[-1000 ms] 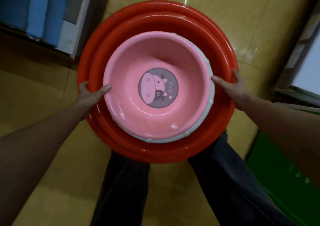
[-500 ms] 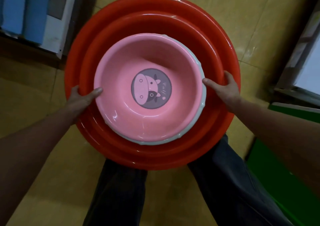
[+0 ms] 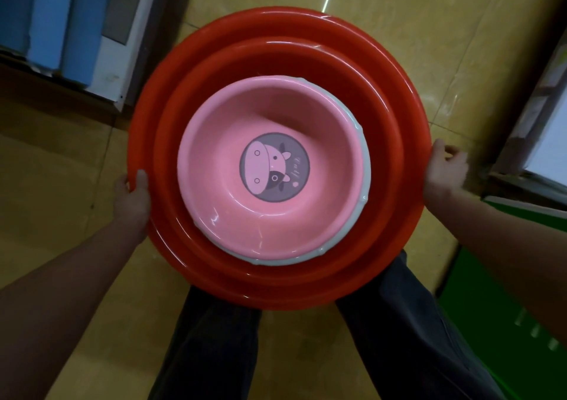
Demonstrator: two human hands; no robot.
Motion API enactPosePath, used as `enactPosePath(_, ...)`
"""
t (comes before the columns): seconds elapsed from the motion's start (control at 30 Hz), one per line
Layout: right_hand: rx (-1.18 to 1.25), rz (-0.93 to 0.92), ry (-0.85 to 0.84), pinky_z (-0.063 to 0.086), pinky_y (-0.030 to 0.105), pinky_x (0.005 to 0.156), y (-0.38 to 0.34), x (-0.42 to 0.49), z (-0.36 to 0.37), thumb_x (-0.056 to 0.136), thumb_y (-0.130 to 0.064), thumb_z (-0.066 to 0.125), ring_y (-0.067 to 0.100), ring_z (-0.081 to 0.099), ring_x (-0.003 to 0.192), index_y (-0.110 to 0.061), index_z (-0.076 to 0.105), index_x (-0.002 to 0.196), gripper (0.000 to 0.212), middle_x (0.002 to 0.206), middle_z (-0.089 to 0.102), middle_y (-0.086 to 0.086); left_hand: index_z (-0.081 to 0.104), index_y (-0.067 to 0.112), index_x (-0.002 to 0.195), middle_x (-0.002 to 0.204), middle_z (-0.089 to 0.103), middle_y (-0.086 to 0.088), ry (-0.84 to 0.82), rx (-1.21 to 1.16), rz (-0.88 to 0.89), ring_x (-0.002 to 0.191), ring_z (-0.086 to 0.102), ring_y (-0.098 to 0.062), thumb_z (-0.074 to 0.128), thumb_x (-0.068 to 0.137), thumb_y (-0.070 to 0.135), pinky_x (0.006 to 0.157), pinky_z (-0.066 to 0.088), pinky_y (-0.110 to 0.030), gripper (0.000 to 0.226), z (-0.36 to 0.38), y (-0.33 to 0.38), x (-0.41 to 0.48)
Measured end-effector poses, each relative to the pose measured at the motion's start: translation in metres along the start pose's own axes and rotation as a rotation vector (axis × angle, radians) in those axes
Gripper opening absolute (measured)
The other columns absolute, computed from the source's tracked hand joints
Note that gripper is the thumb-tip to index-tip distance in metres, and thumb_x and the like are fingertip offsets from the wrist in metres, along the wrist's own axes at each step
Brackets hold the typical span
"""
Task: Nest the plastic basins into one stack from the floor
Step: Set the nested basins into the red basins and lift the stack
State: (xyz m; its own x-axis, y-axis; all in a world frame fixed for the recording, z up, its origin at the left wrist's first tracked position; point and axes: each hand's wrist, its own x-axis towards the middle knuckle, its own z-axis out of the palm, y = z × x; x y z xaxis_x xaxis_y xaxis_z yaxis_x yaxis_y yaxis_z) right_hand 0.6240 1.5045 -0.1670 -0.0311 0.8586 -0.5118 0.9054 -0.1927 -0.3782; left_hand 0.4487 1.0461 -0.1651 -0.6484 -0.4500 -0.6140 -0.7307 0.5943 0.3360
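Observation:
A nested stack fills the middle of the view. The large red basin (image 3: 276, 19) is outermost, with a smaller red basin (image 3: 276, 59) inside it. A whitish basin (image 3: 366, 166) comes after that, and a pink basin (image 3: 230, 123) with a cartoon cow on its bottom is innermost. My left hand (image 3: 132, 197) grips the large red basin's left rim, thumb over the edge. My right hand (image 3: 445, 166) is blurred and lies against its right rim with the fingers curled at the edge. The stack is held above my legs.
My legs in dark trousers (image 3: 208, 353) stand under the stack on a tan tiled floor (image 3: 429, 46). Blue and white panels (image 3: 61, 25) stand at the upper left. A green object (image 3: 491, 307) lies at the lower right, below a pale frame (image 3: 540, 141).
Both hands have slid outward from the inner red basin's rim, thumbs off the pink basin, to the large red basin's outer rim. The stack has shifted slightly in view.

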Motion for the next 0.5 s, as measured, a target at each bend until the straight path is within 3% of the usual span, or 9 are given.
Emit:
enactPosePath(0.1, 0.186, 0.152, -0.246, 0.04, 0.043, 0.109, 0.005, 0.016, 0.009, 0.1, -0.047, 0.035, 0.032, 0.051, 0.127, -0.008, 0.047, 0.139, 0.057, 0.139, 0.053, 0.013, 0.036, 0.022, 0.145, 0.146, 0.046, -0.007, -0.128, -0.16, -0.063, 0.129, 0.048, -0.026, 0.042, 0.098, 0.046, 0.104, 0.041, -0.042, 0.053, -0.002, -0.007, 0.012)
enactPosePath(0.23, 0.289, 0.201, -0.233, 0.043, 0.042, 0.105, 0.02, 0.027, 0.015, 0.091, -0.062, 0.043, 0.023, 0.058, 0.116, -0.019, 0.058, 0.13, 0.06, 0.127, 0.063, 0.003, 0.045, 0.022, 0.141, 0.141, 0.053, -0.004, -0.203, -0.229, -0.122, 0.122, 0.053, -0.021, 0.045, 0.098, 0.043, 0.096, 0.044, -0.036, 0.048, -0.002, -0.007, 0.03)
enactPosePath(0.3, 0.296, 0.168, -0.238, 0.045, 0.044, 0.105, 0.028, 0.028, 0.016, 0.082, -0.07, 0.049, 0.023, 0.06, 0.114, -0.02, 0.059, 0.132, 0.071, 0.129, 0.064, 0.002, 0.044, 0.023, 0.142, 0.143, 0.052, -0.003, -0.257, -0.294, -0.169, 0.125, 0.052, -0.021, 0.049, 0.092, 0.051, 0.1, 0.044, -0.041, 0.057, -0.001, -0.006, 0.033)
enactPosePath(0.43, 0.273, 0.088, -0.199, 0.051, 0.037, 0.097, 0.033, 0.033, 0.019, 0.07, -0.078, 0.059, 0.019, 0.065, 0.101, -0.018, 0.065, 0.123, 0.08, 0.112, 0.068, -0.001, 0.045, 0.026, 0.141, 0.145, 0.05, -0.002, -0.348, -0.467, -0.282, 0.128, 0.05, -0.022, 0.042, 0.086, 0.068, 0.105, 0.042, -0.048, 0.069, 0.002, -0.006, 0.032)
enactPosePath(0.5, 0.264, 0.077, -0.219, 0.051, 0.038, 0.096, 0.03, 0.03, 0.018, 0.067, -0.08, 0.06, 0.02, 0.064, 0.098, -0.017, 0.064, 0.124, 0.086, 0.118, 0.068, 0.003, 0.045, 0.025, 0.142, 0.146, 0.048, -0.003, -0.387, -0.487, -0.317, 0.13, 0.048, -0.023, 0.037, 0.087, 0.069, 0.107, 0.039, -0.047, 0.07, 0.002, -0.002, 0.032)
